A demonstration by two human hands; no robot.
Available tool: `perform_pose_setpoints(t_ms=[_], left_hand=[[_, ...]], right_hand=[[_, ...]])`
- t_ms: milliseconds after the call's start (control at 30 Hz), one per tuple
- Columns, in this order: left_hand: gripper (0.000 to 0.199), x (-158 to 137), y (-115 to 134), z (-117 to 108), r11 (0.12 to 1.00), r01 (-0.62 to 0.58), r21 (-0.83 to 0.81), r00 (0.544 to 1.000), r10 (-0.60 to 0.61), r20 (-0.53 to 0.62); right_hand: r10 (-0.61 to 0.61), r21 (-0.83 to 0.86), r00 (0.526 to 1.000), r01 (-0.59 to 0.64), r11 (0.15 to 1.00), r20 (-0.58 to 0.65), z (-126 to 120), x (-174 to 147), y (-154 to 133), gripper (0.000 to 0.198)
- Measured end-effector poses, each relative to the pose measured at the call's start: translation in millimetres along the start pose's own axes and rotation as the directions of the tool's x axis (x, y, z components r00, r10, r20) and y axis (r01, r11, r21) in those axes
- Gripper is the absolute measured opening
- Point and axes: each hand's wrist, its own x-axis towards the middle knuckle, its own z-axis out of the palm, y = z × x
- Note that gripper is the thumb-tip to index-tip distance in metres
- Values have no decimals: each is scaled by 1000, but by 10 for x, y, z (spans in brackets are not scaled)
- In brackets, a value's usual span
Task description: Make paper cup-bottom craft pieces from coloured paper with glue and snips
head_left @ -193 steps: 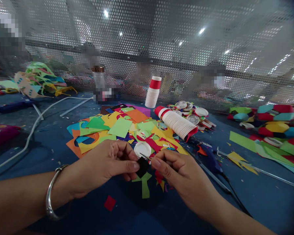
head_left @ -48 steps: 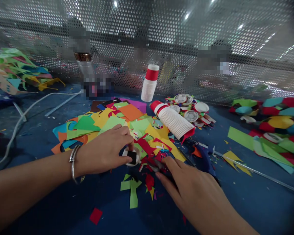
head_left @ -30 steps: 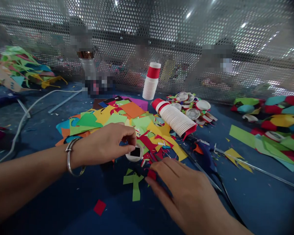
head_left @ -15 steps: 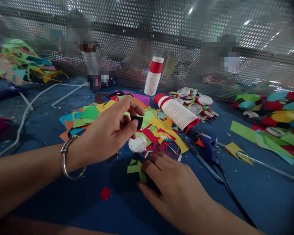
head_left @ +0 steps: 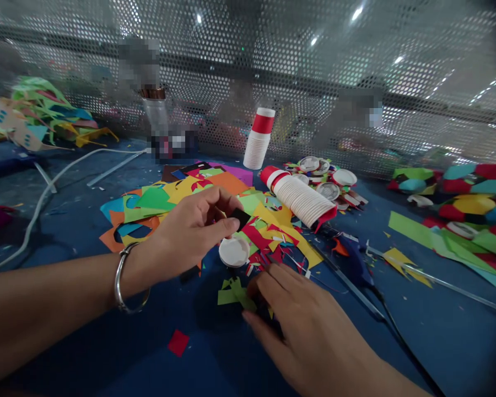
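My left hand (head_left: 190, 229), with a silver bangle on its wrist, pinches a small black paper piece (head_left: 241, 218) between thumb and fingertips. Just below it a round white lid (head_left: 233, 251) lies on the blue table. My right hand (head_left: 301, 314) is low over the table, fingers curved and the thumb apart from them. Green paper scraps (head_left: 231, 296) lie at its fingertips; what is under its palm is in shadow. A small red paper square (head_left: 178, 343) rests nearer to me, between both arms.
Coloured paper scraps (head_left: 177, 190) spread behind the hands. One stack of paper cups (head_left: 258, 143) stands; another cup stack (head_left: 301, 198) lies on its side. At right are a blue glue gun (head_left: 355, 262) with a black cord and a clear glue stick (head_left: 442, 281). Perforated metal panels (head_left: 215, 49) rise behind.
My left hand has tilted the black paper piece and sits slightly lower and further right in view. My right hand has shifted a little right and down; the whole view has moved slightly too.
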Motion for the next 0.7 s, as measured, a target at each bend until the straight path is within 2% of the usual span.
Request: perform_pose_setpoints(t_ms=[233, 400, 467, 600, 700], left_hand=[[15, 2, -89, 71, 1000, 10, -3, 1000, -10, -28], [14, 6, -80, 85, 999, 42, 2, 998, -42, -36], [13, 4, -69, 81, 998, 63, 3, 998, -63, -24], [16, -43, -41, 108, 985, 166, -34, 985, -164, 57], [15, -107, -24, 161, 982, 182, -43, 971, -172, 167]], right_hand=[[42, 104, 999, -40, 994, -11, 53, 16, 34, 7], [91, 340, 996, -80, 937, -18, -22, 14, 63, 16], [122, 437, 992, -94, 895, -38, -90, 19, 78, 13], [221, 600, 964, -89, 795, -150, -191, 46, 108, 11], [266, 629, 941, -77, 774, -212, -196, 74, 131, 12]])
